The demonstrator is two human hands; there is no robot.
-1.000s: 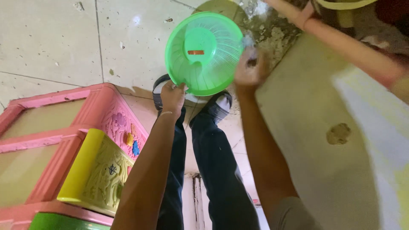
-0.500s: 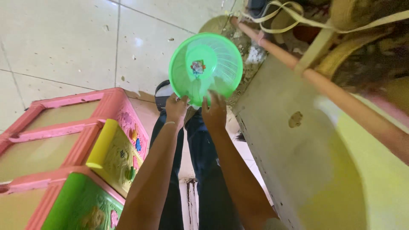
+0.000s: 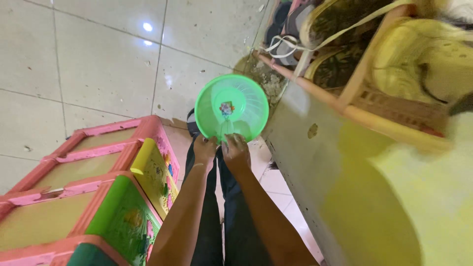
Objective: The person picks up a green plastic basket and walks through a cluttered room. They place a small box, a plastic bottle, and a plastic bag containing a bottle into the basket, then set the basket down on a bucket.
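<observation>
Holding: both hands grip the near rim of a round, bright green plastic basket with a slotted wall (image 3: 231, 107), which hangs over the pale tiled floor (image 3: 98, 59), just in front of the person's dark trouser legs.
Left hand: the left hand (image 3: 205, 149) is closed on the rim at its near left, fingers curled up over the edge.
Right hand: the right hand (image 3: 235, 149) is closed on the rim just beside the left one, thumb on top.
Doing it well: with both grips close together on one side, the far rim has no support, so I judge the basket would tip easily; spreading the hands further apart along the rim would keep it level.
Surroundings: a pink plastic drawer cabinet with a yellow and a green picture front (image 3: 98, 197) stands at the near left; a pale yellowish wall edge (image 3: 315, 162) rises at the right, close beside the basket, so there is little room on that side; a wooden shoe rack holding worn shoes (image 3: 354, 59) sits at the far right.
Hard to make out: a small coloured mark in the middle of the basket's base may be a sticker or a small object; I cannot tell which.
Hidden: the fingertips under the rim and the feet below the basket are covered.
Cut off: the cabinet and rack run out of view, and the right side is blurred.
</observation>
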